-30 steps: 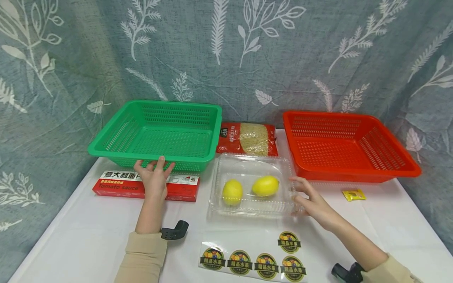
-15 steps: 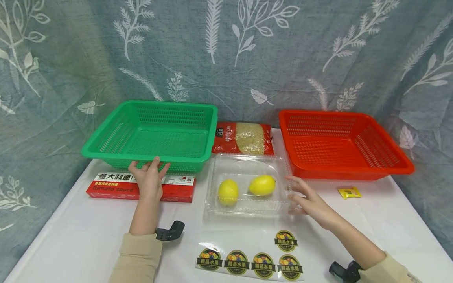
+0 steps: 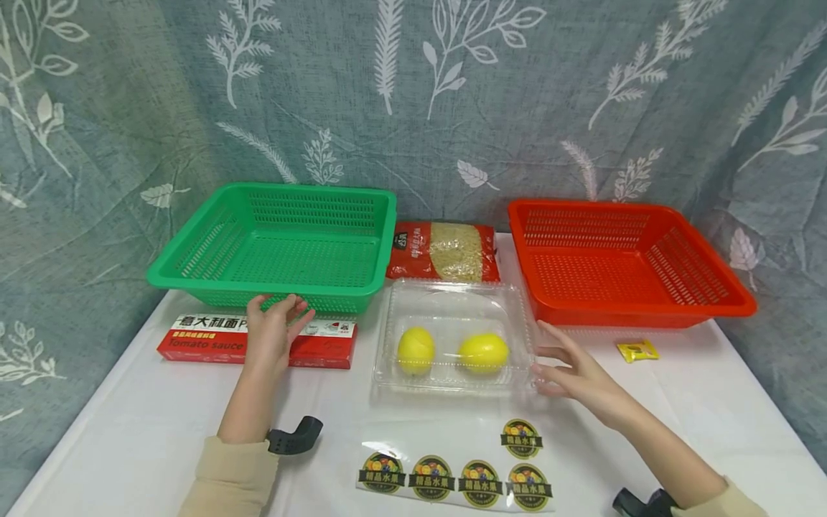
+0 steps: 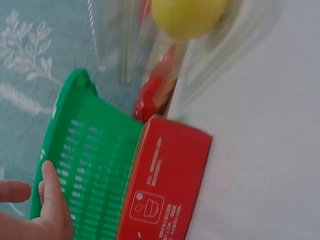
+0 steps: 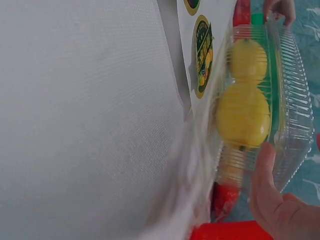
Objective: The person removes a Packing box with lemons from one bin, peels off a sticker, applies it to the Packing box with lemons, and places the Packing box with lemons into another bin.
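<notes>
In the head view, a clear plastic clamshell container sits mid-table. Inside lie two lemons, the left lemon and the right lemon. My right hand is at the container's right side with thumb and fingers spread apart; in the right wrist view its thumb lies beside the clear wall, and contact is hard to tell. My left hand hovers over a red box of pasta, by the front of the green basket. Its fingers are loosely bent around nothing.
A red basket stands at the back right, with a small yellow packet in front of it. Between the baskets lies a red bag of pale dry food. A sheet of round fruit stickers lies near the front.
The right lemon has shifted toward the front and slightly right inside the container. My left hand has drawn back a little and its fingers have bent more. My right hand has moved slightly right.
</notes>
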`<state>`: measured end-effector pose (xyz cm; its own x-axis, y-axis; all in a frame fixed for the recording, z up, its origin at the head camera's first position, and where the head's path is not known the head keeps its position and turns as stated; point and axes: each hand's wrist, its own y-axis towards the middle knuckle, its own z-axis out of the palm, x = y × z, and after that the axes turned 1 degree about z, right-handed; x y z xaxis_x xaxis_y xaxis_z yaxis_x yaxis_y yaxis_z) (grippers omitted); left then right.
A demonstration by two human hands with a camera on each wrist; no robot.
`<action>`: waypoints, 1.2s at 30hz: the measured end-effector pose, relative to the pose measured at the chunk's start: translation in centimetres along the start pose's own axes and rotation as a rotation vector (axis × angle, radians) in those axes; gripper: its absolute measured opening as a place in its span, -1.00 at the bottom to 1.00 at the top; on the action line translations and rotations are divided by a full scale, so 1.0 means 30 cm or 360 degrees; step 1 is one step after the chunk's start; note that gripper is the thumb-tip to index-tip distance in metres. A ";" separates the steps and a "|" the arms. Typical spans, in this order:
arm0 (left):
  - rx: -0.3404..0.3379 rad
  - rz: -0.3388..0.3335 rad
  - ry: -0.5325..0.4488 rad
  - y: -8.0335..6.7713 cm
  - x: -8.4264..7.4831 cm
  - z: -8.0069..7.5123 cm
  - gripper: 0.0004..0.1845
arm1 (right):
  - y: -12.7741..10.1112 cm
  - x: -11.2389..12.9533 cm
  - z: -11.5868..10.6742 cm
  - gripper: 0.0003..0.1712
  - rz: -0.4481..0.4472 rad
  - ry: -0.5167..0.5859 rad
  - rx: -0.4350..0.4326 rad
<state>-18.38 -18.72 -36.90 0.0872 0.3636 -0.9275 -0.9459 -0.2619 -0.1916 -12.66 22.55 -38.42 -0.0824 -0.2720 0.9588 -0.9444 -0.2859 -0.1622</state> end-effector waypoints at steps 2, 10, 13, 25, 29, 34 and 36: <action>0.0049 -0.0012 0.0055 -0.014 0.001 0.002 -0.30 | -0.006 -0.002 -0.003 -0.13 -0.0007 0.0003 0.0002; 0.0197 -0.0044 0.0334 -0.088 0.024 0.015 -0.40 | -0.040 -0.027 -0.012 -0.19 -0.0118 0.0010 0.0041; 0.0244 -0.0041 0.0465 -0.119 0.033 0.017 -0.51 | -0.052 -0.034 -0.011 -0.24 -0.0121 0.0012 0.0025; 0.0479 0.0033 0.0733 -0.223 0.083 0.035 -0.73 | -0.091 -0.038 -0.005 -0.69 -0.0051 -0.0104 -0.0074; 0.0559 0.0034 0.0836 -0.252 0.104 0.055 -0.76 | -0.096 -0.046 -0.009 -0.73 -0.0061 -0.0145 -0.0038; 0.0701 0.0050 0.0955 -0.280 0.124 0.088 -0.80 | -0.101 -0.059 -0.007 -0.76 -0.0006 -0.0140 0.0014; 0.0765 0.0068 0.0995 -0.288 0.131 0.097 -0.80 | -0.102 -0.063 -0.005 -0.74 0.0005 -0.0137 0.0027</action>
<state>-10.76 -12.43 -37.96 0.0725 -0.2453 -0.9667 -0.9714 0.2026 -0.1242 -9.65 24.06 -39.70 -0.0568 -0.3508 0.9347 -0.9387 -0.3001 -0.1697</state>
